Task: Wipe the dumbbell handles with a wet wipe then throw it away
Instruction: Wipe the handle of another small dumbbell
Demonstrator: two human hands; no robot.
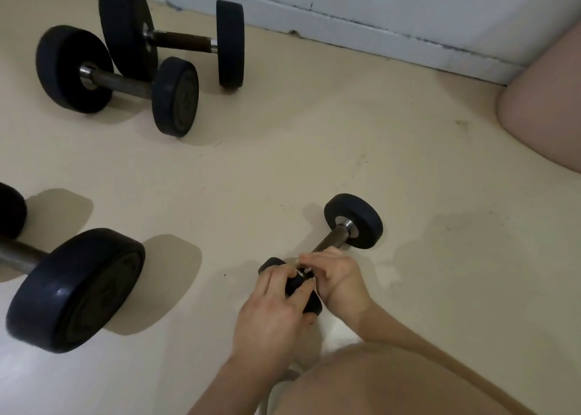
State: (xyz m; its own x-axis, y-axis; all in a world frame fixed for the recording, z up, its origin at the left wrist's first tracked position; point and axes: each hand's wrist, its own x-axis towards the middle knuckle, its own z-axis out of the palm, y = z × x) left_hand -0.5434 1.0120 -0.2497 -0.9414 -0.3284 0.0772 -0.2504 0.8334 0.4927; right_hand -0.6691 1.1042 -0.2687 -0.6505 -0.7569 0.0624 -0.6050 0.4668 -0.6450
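A small black dumbbell (pixel 352 222) lies on the floor in front of me. My left hand (pixel 276 314) grips its near weight, which is mostly covered by my fingers. My right hand (pixel 336 276) is closed around the near end of the metal handle (pixel 330 241). A thin white edge of the wet wipe (pixel 317 292) shows under my right palm; the rest of it is hidden. The far weight and the upper part of the handle are bare.
Two larger black dumbbells (pixel 125 78) (pixel 188 40) rest at the far left near the white wall (pixel 408 12). Another big dumbbell (pixel 75 289) lies at the near left. My knees (pixel 544 115) (pixel 393 383) frame the right side and the bottom.
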